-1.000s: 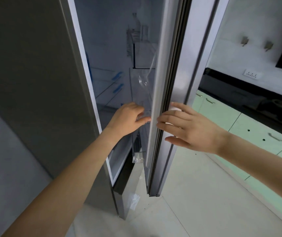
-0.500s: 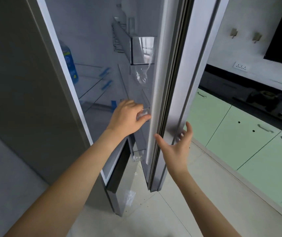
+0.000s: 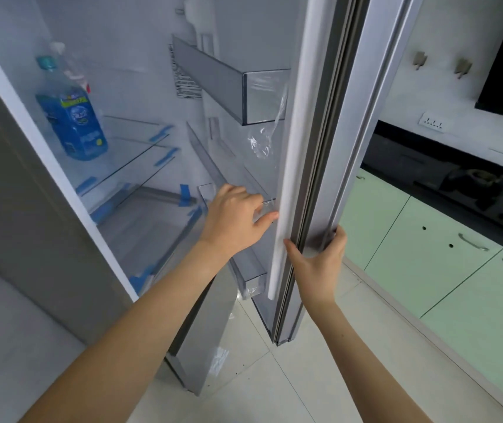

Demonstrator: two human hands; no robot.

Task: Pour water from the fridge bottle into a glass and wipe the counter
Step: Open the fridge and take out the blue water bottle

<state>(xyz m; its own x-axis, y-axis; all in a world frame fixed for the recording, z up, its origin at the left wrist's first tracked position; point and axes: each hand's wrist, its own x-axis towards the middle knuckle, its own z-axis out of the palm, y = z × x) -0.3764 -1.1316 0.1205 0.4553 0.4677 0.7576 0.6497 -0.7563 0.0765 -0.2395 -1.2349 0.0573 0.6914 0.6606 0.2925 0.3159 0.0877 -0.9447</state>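
Both hands [image 3: 315, 257] grip the fridge door [image 3: 351, 148]; pale tiled floor [image 3: 274, 389], green cabinets [image 3: 427, 254]

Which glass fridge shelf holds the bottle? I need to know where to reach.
The upper glass shelf: the blue-labelled plastic bottle stands upright on its left end. The lower glass shelf beneath it shows only blue tape strips.

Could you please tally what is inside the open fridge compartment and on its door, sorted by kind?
Blue-labelled clear plastic bottles: 1
Clear glass shelves: 2
Transparent door bins: 3
Total: 6
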